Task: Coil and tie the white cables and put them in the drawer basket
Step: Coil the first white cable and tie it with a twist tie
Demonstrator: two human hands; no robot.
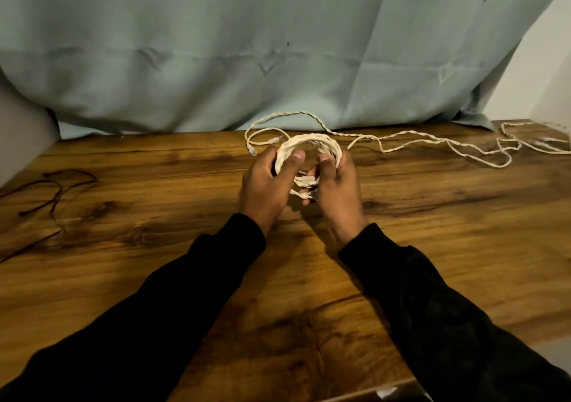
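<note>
A coil of white twisted cable [309, 142] is held upright over the wooden table [309, 278], near its back edge. My left hand [265, 185] grips the coil's left side, thumb on top. My right hand [336, 185] grips the right side, with white plug ends [304, 182] showing between the two palms. The uncoiled part of the cable [432, 142] trails off to the right across the table. A small loose loop with a connector [262, 138] lies just behind my left hand. No drawer basket is in view.
A thin dark cord [55, 191] lies at the table's left side. More white cable [534, 138] is heaped at the far right back corner. A pale blue-grey cloth [247, 46] hangs behind the table. The table's front edge [370, 392] is near my elbows.
</note>
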